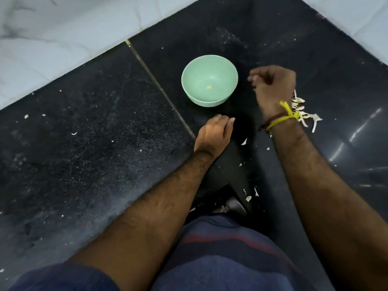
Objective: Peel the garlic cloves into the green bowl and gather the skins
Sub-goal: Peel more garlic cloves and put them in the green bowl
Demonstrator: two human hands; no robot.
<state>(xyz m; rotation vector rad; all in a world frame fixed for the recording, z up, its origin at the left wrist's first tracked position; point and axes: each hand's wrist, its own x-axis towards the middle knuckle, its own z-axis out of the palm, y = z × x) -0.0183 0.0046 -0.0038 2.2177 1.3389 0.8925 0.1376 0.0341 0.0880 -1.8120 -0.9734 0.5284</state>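
Countertop point(88, 156) of dark speckled stone fills most of the head view, with a thin seam running diagonally across it. Pale marbled wall tiles point(63, 34) border it at the upper left and upper right.

Green bowl point(209, 80) stands upright on the countertop, just right of the seam and near the middle of the view. Its inside holds only one small yellowish speck near the bottom; whether this is garlic cannot be told.

Right hand point(273, 87) is positioned just right of the bowl, apart from its rim. Its fingers are curled inward into a loose fist, with the fingertips bunched toward the bowl. The hand is blurred, so whether it holds anything between the fingertips cannot be told. A yellow thread point(282, 118) and a darker band are tied around the right wrist.

Left hand point(214, 133) rests lower, in front of the bowl and apart from it, beside the seam. Its fingers are bent downward toward the countertop, and no object is visible in its grip.

Garlic skins point(302, 112) lie in a loose pile on the countertop directly behind the right wrist, partly hidden by it. Smaller skin flakes point(244, 141) are scattered between the forearms, and tiny white specks dot the countertop to the left.
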